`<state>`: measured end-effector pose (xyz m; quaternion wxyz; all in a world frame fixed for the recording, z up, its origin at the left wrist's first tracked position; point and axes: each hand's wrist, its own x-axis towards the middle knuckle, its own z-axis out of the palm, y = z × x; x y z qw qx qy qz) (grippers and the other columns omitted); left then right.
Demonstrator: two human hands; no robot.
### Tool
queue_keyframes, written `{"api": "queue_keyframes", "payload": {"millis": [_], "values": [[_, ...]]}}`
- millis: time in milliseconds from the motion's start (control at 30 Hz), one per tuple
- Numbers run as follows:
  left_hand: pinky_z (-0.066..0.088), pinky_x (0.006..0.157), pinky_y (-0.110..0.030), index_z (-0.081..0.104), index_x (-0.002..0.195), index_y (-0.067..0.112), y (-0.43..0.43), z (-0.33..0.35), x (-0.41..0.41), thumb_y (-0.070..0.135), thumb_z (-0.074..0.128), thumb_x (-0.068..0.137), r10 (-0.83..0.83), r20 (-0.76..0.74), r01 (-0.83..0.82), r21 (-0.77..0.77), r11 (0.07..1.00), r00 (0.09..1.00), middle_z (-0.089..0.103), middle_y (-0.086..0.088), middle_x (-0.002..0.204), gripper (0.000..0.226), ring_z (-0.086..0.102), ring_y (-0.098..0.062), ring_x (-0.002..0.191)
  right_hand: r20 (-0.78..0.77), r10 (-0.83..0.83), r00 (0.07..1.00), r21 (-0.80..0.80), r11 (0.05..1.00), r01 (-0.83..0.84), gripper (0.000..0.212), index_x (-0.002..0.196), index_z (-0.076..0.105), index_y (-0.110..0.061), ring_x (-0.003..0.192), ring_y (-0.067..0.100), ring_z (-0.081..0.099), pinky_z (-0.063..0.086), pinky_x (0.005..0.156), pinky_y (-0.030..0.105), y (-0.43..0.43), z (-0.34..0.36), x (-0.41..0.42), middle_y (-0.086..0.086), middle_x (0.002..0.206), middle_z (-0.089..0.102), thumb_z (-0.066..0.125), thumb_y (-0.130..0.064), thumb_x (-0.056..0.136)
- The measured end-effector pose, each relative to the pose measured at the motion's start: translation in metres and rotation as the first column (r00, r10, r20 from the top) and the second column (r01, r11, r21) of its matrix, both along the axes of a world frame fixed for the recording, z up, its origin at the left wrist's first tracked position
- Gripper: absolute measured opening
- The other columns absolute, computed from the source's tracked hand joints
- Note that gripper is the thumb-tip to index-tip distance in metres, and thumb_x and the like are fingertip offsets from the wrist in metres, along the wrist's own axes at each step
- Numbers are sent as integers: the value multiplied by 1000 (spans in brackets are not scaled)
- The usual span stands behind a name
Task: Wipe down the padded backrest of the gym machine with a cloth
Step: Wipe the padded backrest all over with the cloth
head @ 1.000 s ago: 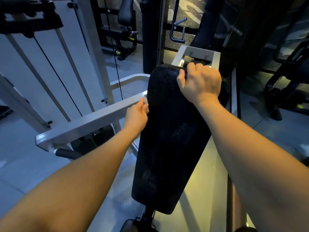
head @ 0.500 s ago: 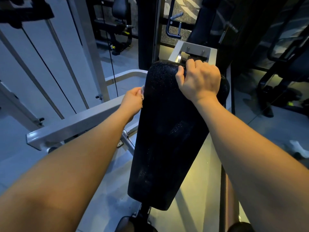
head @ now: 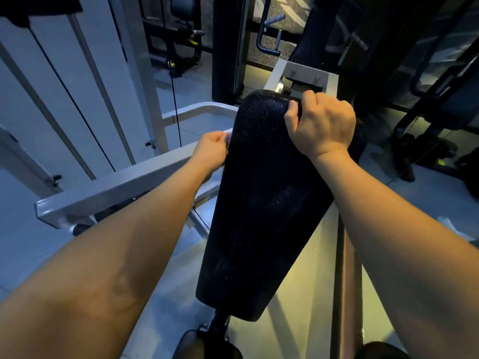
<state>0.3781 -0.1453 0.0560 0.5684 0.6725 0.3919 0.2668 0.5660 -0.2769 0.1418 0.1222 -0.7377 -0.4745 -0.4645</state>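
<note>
The left hand [head: 210, 151] is pinching a pale cloth [head: 227, 138] against the left edge of the black padded backrest [head: 259, 216], toward its far end. The right hand [head: 324, 123] is gripping the pad's far top edge, steadying it. The step is probably asking for a flatter cloth and long overlapping strokes toward the near end.

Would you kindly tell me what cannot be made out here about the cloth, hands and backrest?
Head view:
1. The cloth: only a pale sliver shows; the left hand covers the rest.
2. Fingertips of the right hand: curled over the top edge of the backrest, hidden behind it.
3. The backrest's rear face: turned from the camera.
</note>
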Motion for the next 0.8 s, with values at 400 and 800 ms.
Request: {"api": "queue_keyframes", "payload": {"millis": [400, 800], "values": [[34, 59, -33, 53, 70, 13, -34, -18, -24, 22, 45, 104, 101, -78, -81, 230, 970, 992, 48, -2, 62, 36, 44, -21, 61, -21, -58, 998, -61, 997, 56, 40, 90, 65, -11, 64, 35, 60, 27, 62, 35, -1, 3, -5, 12, 77, 67, 43, -43, 100], [50, 71, -15, 65, 111, 17, -29, 2, -37, 23, 52, 102, -5, -33, 14, 280, 960, 999, 67, 1, 87, 17, 63, -3, 77, -156, -51, 986, -216, 976, 16, 48, 111, 66, -10, 101, 35, 58, 41, 84, 44, 16, 25, -30, 13, 111, 65, 32, -42, 101]]}}
